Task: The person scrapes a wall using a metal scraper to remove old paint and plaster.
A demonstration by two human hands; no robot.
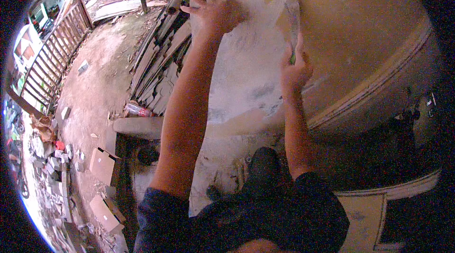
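Observation:
My left hand (217, 10) is raised, its fingers spread and its palm against a pale, patchy surface (239, 58) that looks like a wall. To its right, my right hand (297, 73) is closed around the handle of a scraper (294, 18), a long flat blade with a bit of green showing at the grip. The blade points upward and lies along the border between the whitish area and a tan area (346, 30). Whether its tip presses on the surface is hard to tell.
Left of the surface lies a stack of weathered boards (163, 63), with a bottle (137, 110) near its lower end. A wooden railing (54, 58) runs along the dirt ground at far left. Below are cardboard pieces (104, 165) and scattered rubble (57, 167). A dark recess opens at lower right.

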